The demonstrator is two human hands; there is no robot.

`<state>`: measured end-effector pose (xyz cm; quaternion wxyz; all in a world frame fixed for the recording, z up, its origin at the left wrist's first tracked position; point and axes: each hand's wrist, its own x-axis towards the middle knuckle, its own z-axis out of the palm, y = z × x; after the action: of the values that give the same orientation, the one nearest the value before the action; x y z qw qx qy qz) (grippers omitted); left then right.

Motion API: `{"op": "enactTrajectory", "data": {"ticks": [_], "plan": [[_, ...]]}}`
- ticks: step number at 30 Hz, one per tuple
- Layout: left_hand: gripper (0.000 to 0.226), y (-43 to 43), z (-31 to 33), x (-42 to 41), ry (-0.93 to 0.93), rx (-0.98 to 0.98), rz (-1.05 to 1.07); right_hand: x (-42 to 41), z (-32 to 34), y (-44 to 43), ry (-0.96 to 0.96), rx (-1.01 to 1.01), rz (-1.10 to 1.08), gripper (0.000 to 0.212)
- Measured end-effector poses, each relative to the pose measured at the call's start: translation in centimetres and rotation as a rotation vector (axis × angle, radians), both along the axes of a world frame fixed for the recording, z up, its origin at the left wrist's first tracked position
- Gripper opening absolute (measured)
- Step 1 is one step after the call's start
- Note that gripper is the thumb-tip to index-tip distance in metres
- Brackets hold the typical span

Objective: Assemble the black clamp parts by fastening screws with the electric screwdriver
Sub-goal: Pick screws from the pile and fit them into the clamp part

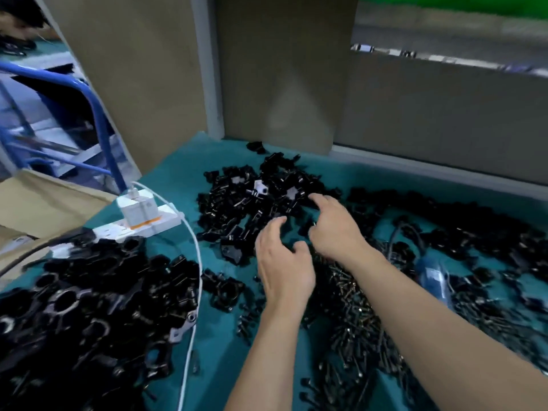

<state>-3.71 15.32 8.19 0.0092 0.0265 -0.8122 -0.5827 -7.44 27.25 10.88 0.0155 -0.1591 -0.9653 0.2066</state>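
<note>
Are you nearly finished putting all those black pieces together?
Not nearly. The heap of clamps on the left may be finished ones, though blur hides their screws. Right now the left hand and right hand reach over the middle pile of clamp parts, holding nothing I can see. Lots remains: the screw pile is big, and the blue tool, probably the screwdriver, lies unheld at the right.

Off-task items on your bench
Power strip [139, 228] with adapter [139, 207] and white cable [195, 262] on your left; cardboard [281, 69] behind.
</note>
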Motion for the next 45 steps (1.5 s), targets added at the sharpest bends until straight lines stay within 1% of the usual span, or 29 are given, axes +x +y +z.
{"op": "enactTrajectory", "data": {"ticks": [2, 4, 6, 8, 9, 11, 12, 13, 14, 16, 18, 19, 20, 21, 22, 24, 26, 27, 31, 34, 36, 39, 43, 45], "plan": [[0.051, 0.4, -0.6, -0.9, -0.007, -0.018, -0.020, -1.3, 0.0, 0.6, -0.006, -0.058, -0.001, 0.081], [0.057, 0.4, -1.1, -1.6, 0.028, -0.068, -0.051, -2.4, 0.0, 0.6, -0.039, -0.075, 0.025, 0.083], [0.063, 0.4, -1.5, -1.8, 0.070, -0.129, -0.070, -3.1, 0.1, 0.6, -0.108, -0.111, 0.043, 0.088], [0.068, 0.4, -1.7, -2.0, 0.110, -0.188, -0.084, -3.0, 0.3, 0.7, -0.187, -0.082, 0.041, 0.091], [0.069, 0.5, -1.7, -2.1, 0.125, -0.220, -0.091, -2.7, 0.3, 0.7, -0.200, -0.040, 0.024, 0.081], [0.066, 0.7, -1.7, -2.2, 0.140, -0.267, -0.090, -1.7, 0.2, 0.7, -0.147, 0.024, -0.004, 0.041], [0.061, 0.8, -1.6, -2.1, 0.140, -0.274, -0.074, -1.2, -0.1, 0.8, -0.099, 0.022, -0.010, 0.028], [0.055, 0.8, -1.4, -2.0, 0.144, -0.275, -0.050, -0.6, -0.3, 1.0, -0.037, -0.006, -0.008, 0.021], [0.049, 0.8, -1.3, -1.8, 0.165, -0.278, -0.026, -0.1, -0.4, 1.2, 0.038, -0.066, -0.022, 0.018], [0.042, 0.8, -1.0, -1.4, 0.248, -0.256, -0.009, 1.0, -0.3, 1.6, 0.198, -0.255, -0.110, 0.017], [0.046, 0.8, -0.4, -0.9, 0.259, -0.141, -0.073, 2.3, 0.2, 1.9, 0.318, -0.455, -0.201, 0.018], [0.052, 0.8, 0.1, -0.5, 0.221, -0.066, -0.142, 3.0, 0.4, 2.1, 0.372, -0.602, -0.224, 0.018], [0.061, 0.6, 0.7, -0.2, 0.182, 0.010, -0.226, 4.0, 0.9, 2.0, 0.417, -0.800, -0.239, 0.019], [0.070, 0.5, 1.3, 0.3, 0.158, 0.071, -0.314, 5.0, 1.3, 1.9, 0.434, -1.002, -0.245, 0.022], [0.076, 0.4, 1.8, 0.8, 0.157, 0.093, -0.400, 6.2, 1.7, 1.9, 0.435, -1.143, -0.237, 0.024], [0.080, 0.2, 2.7, 2.1, 0.181, 0.057, -0.561, 8.9, 1.9, 2.1, 0.406, -1.253, -0.200, 0.028], [0.082, -0.1, 2.8, 3.4, 0.202, 0.035, -0.690, 11.7, 1.6, 2.4, 0.380, -1.279, -0.193, 0.029], [0.079, -0.3, 2.5, 4.1, 0.200, 0.044, -0.724, 13.0, 1.4, 2.5, 0.370, -1.259, -0.201, 0.028], [0.058, -1.2, 1.2, 6.7, 0.238, 0.002, -0.755, 17.4, 0.9, 1.7, 0.350, -1.144, -0.255, 0.027], [0.051, -0.6, 0.6, 8.1, 0.215, -0.033, -0.758, 19.0, 0.1, 0.7, 0.472, -0.989, -0.389, 0.034], [0.049, -0.2, 0.3, 8.7, 0.209, -0.041, -0.772, 19.7, -0.3, 0.3, 0.551, -0.955, -0.454, 0.034], [0.054, -0.3, -0.2, 9.0, 0.194, -0.028, -0.790, 20.7, -0.4, 0.0, 0.566, -0.989, -0.441, 0.033], [0.070, -0.4, -0.2, 8.6, 0.141, 0.036, -0.816, 21.4, -0.4, 0.1, 0.515, -1.050, -0.421, 0.035], [0.073, 0.0, -0.3, 8.5, 0.109, 0.083, -0.857, 21.4, -0.5, 0.0, 0.489, -1.065, -0.431, 0.038]]}}
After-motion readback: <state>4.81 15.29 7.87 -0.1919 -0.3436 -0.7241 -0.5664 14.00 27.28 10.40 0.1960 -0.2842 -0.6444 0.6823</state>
